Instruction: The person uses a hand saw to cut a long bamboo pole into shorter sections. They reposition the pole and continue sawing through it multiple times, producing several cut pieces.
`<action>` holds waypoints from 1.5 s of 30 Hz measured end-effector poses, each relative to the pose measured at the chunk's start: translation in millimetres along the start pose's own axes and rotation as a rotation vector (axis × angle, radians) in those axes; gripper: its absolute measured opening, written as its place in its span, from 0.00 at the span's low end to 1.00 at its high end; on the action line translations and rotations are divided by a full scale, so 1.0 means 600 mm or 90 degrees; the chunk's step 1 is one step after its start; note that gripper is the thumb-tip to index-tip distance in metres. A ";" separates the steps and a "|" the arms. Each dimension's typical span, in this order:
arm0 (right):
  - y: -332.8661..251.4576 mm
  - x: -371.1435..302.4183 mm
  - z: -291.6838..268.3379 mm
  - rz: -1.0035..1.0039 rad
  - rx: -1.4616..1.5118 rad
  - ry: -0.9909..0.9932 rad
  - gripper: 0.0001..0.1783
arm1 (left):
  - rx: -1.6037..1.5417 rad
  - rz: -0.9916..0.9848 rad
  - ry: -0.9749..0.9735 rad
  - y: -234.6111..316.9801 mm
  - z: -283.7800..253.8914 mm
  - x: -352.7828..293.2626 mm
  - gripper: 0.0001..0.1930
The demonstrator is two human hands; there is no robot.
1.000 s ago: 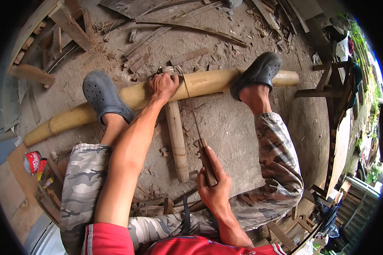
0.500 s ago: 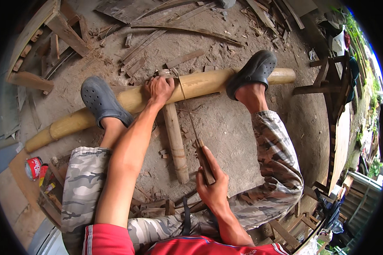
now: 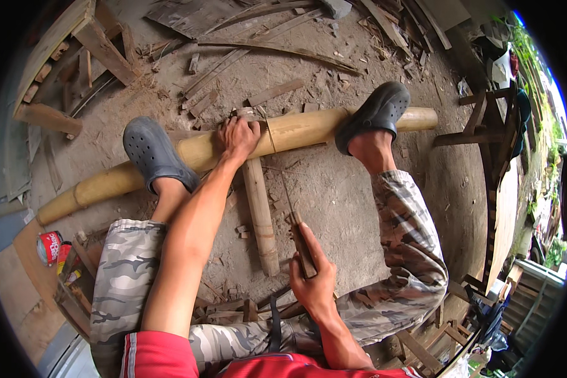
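Observation:
A long yellow bamboo pole (image 3: 305,128) lies across the ground, tilted up toward the right. My left hand (image 3: 238,140) is closed over its middle, fingers wrapped over the far side. In my right hand (image 3: 315,283) is the wooden handle of a handsaw (image 3: 303,242). The saw's thin blade runs away from me and crosses the pole just right of my left hand, along a dark cut line; how deep it sits cannot be told. A thinner round pole (image 3: 259,214) lies beneath the bamboo, pointing toward me.
My left clog (image 3: 154,151) and right clog (image 3: 377,116) press on the pole. Wood scraps and planks (image 3: 274,50) litter the dirt beyond. A wooden frame (image 3: 101,47) stands at far left, a red can (image 3: 48,247) at left, and a wooden bench (image 3: 485,135) at right.
The whole view has shifted slightly, so most things sit a little lower. My left hand keeps its place on the bamboo; my right hand and the saw have hardly moved relative to it.

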State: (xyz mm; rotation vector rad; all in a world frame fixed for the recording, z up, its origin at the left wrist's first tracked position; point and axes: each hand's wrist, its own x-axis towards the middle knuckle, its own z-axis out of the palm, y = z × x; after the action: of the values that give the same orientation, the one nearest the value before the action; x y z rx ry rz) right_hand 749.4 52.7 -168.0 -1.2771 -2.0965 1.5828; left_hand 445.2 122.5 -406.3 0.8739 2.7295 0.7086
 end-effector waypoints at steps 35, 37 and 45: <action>0.018 0.256 0.079 -0.075 0.041 0.090 0.30 | 0.028 0.025 -0.017 0.043 -0.004 0.001 0.24; -0.005 0.269 0.071 -0.005 0.017 0.055 0.29 | 0.048 -0.026 -0.145 0.049 -0.027 0.001 0.27; -0.008 0.018 0.000 -0.037 -0.004 -0.023 0.40 | 0.060 -0.018 -0.127 0.037 -0.055 -0.017 0.29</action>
State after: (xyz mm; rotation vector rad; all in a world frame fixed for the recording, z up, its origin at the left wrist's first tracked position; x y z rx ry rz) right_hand 740.8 60.4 -167.2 -1.1877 -2.1405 1.5879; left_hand 454.1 119.6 -366.6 0.8734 2.6087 0.4640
